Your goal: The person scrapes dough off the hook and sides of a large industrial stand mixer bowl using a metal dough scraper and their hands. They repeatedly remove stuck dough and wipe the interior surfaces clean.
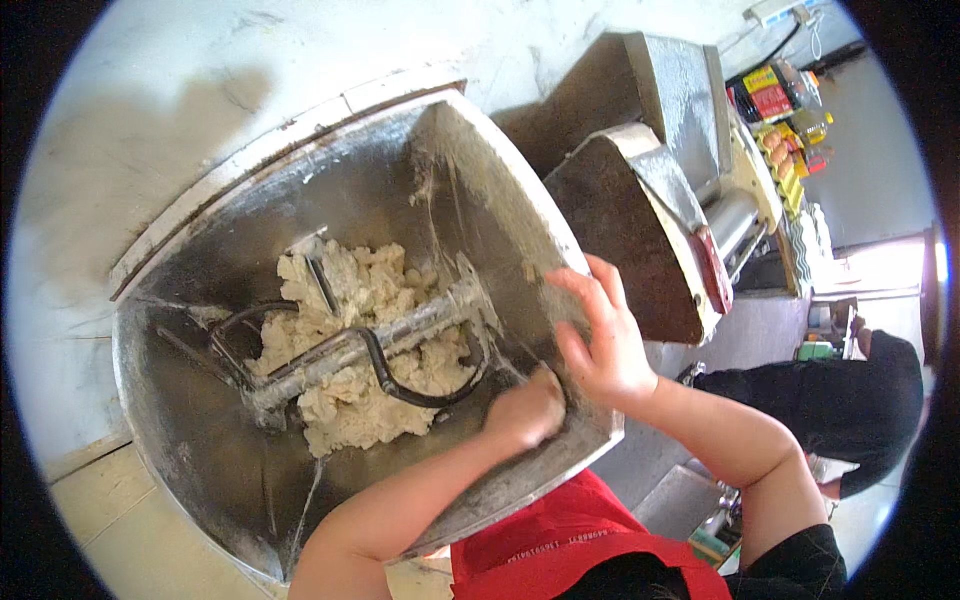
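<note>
Before me is the steel trough of a dough mixer (217, 495). Lumpy pale dough (360, 416) lies around and under its horizontal mixing shaft (382, 330), which carries curved metal bars (405, 394). My left hand (527, 407) is down inside the trough, its fingers curled against the right-hand inner wall. It is slightly blurred, and whether anything sits in the fingers is hidden. With fingers spread, my right hand (604, 337) rests at the trough's right rim, holding nothing that I can see. Thin dough residue clings to the inner walls.
A roller-type dough machine (622, 225) with a metal hopper stands right of the trough. Beyond it are bottles (772, 90) and an egg tray (780, 161). A person in dark clothing (817, 405) is at far right. A tiled wall (150, 150) runs behind the trough.
</note>
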The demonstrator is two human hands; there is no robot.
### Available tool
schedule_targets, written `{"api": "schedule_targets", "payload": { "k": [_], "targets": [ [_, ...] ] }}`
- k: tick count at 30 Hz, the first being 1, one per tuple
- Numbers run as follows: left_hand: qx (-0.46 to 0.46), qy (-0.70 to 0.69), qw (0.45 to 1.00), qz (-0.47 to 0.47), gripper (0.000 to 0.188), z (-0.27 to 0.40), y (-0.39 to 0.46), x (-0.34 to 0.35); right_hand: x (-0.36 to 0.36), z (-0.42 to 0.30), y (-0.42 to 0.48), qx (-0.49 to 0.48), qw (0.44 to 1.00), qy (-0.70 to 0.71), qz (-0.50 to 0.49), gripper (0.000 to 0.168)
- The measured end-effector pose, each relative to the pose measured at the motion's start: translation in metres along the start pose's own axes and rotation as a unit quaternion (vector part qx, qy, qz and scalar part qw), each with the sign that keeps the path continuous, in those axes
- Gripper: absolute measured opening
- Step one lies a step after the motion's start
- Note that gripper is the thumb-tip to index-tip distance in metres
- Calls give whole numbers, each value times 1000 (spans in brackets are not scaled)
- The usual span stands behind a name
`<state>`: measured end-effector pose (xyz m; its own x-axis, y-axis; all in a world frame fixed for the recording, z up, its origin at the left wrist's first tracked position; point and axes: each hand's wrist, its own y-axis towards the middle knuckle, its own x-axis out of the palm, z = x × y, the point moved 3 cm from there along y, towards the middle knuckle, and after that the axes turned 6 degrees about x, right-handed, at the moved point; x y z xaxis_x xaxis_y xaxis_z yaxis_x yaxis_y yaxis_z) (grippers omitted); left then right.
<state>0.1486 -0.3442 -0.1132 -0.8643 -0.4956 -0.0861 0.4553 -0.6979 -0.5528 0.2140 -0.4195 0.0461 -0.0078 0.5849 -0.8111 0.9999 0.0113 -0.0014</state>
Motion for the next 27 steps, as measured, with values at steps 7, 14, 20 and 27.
{"api": "schedule_targets", "payload": {
  "k": [7,14,20,27],
  "targets": [
    [159,88,983,-20,35,26,-43,-16,-2,4,-1,-10,1000,10,-7,44],
    [110,182,977,21,29,-57,45,25,-2,5,-3,-3,1000,19,-3,40],
    [16,208,975,73,27,-100,68,23,5,-3,1,-42,999,25,6,38],
    [186,173,967,18,25,36,-33,2,-1,3,-4,-21,1000,4,21,36]
  ]
}}
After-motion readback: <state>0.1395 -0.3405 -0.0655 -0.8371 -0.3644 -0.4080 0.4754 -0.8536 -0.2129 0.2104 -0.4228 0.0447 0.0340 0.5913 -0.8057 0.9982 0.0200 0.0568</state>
